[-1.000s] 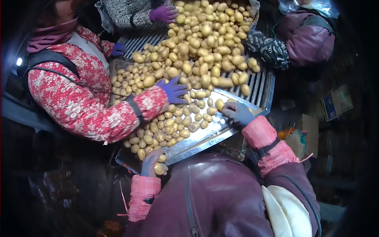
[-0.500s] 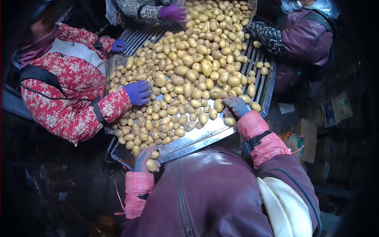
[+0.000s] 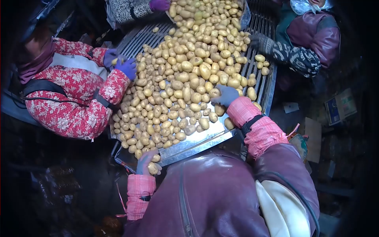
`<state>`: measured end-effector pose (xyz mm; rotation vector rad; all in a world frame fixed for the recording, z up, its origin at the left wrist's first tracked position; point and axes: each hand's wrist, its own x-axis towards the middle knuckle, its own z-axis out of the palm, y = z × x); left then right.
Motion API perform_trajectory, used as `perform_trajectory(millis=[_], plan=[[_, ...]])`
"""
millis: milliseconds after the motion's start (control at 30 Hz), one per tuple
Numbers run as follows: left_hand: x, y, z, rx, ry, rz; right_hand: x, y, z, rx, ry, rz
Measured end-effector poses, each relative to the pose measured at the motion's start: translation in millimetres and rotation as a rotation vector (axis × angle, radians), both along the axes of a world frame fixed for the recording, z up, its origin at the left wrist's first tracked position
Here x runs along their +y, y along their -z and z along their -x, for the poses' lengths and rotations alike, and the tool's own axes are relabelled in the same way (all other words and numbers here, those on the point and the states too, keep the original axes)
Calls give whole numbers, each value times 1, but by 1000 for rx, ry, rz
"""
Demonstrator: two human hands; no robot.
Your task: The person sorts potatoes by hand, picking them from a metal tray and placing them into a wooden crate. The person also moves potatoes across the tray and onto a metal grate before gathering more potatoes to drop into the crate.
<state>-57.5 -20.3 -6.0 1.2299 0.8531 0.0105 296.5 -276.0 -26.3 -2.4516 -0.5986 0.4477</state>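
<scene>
At the tray's near left corner, my gloved left hand (image 3: 146,161) is closed around a potato (image 3: 152,168). More potatoes lie just beyond its fingers. My gloved right hand (image 3: 226,96) reaches over the right side of the heap, its fingers bent around the right end of a potato (image 3: 214,93). The back of that hand partly hides the fingers. Below it another potato (image 3: 219,110) rests on the metal tray (image 3: 213,132). The big heap of potatoes (image 3: 183,77) spreads from the far end to the tray's near edge.
A co-worker in a red floral jacket (image 3: 71,106) stands at left, purple gloves (image 3: 127,69) around a potato. Another purple glove (image 3: 159,4) shows at the far side. At right, a co-worker's patterned sleeve (image 3: 294,57) reaches over slatted bars (image 3: 262,35). Cardboard (image 3: 313,139) lies lower right.
My right hand has moved left and away from me, onto another potato. My left hand stays near the corner with its potato. The left co-worker's hands have drawn together off the heap.
</scene>
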Motion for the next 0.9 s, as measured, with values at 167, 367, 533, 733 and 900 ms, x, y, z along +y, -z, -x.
perform_trajectory(millis=[167, 367, 533, 733, 900], plan=[[-7, -2, -2, -10, 12, -58, -6, -12, 28, 633, 175, -1085], [-24, -4, -27, -76, 169, -55, -52, -44, 82, 818, 389, -1407], [-30, 25, -55, -194, 220, -211, -126, -3, 113, 602, 675, -1306], [-21, 52, -57, -110, 79, 80, -246, 53, 151, 504, 1248, -1247], [-33, 33, -60, -8, 22, 86, -344, 82, 184, 437, 1447, -1051]])
